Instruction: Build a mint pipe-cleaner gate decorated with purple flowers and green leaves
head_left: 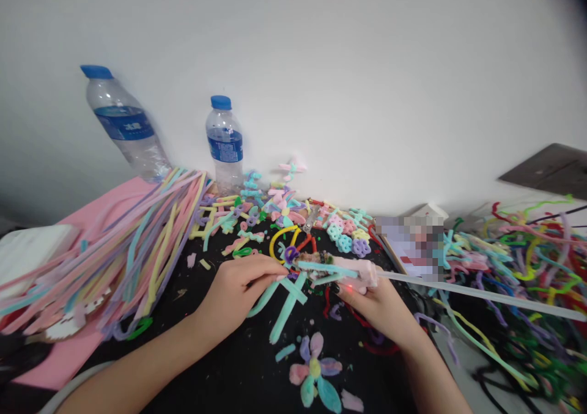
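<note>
My left hand (pixel 241 288) is closed in a pinch on a mint-green pipe cleaner piece (pixel 287 310), whose strips cross and hang below my fingertips. In my right hand (pixel 383 310) is a pale pink glue gun (pixel 364 271), with a small red light glowing near the thumb. A long translucent glue stick (pixel 477 293) runs out of its back to the right. The gun's stained nozzle end points left, close to my left fingertips; contact there is unclear. Below the hands lies a pipe cleaner flower (pixel 314 367) with pastel petals and a yellow centre.
Two water bottles (pixel 224 145) with blue caps stand by the wall. Long pastel pipe cleaners (pixel 160 243) are heaped at left on a pink sheet (pixel 114 200). Small shaped pieces (pixel 348 233) cover the table's back. A tangle of coloured pipe cleaners (pixel 527 292) fills the right side.
</note>
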`<state>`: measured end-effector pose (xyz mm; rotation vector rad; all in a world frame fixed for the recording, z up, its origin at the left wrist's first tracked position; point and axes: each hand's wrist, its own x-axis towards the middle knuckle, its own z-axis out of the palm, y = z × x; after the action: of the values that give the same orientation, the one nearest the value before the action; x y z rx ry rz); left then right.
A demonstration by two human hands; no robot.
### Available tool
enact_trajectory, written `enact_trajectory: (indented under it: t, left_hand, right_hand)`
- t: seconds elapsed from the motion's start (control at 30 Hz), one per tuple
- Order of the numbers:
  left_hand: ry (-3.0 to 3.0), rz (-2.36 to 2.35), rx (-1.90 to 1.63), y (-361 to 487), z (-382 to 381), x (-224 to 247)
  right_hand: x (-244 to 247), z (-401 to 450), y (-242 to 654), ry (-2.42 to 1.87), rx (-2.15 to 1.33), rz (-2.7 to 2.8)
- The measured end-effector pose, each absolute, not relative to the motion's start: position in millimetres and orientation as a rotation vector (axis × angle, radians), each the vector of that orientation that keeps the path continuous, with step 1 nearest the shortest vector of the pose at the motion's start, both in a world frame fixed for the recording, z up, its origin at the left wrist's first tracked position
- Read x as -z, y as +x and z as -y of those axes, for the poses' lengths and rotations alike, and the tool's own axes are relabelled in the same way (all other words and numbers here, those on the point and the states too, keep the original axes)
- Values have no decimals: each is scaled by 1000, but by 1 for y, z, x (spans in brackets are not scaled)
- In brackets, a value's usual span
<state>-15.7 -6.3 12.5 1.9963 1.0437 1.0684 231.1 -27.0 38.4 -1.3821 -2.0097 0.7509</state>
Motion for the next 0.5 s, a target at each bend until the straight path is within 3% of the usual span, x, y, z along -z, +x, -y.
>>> enact_trajectory:
  t: [0.5]
  left_hand:
    - [1984, -1063, -1066, -16, 5, -13]
  right_hand:
    - [-40, 25, 231, -1352, -677, 2088]
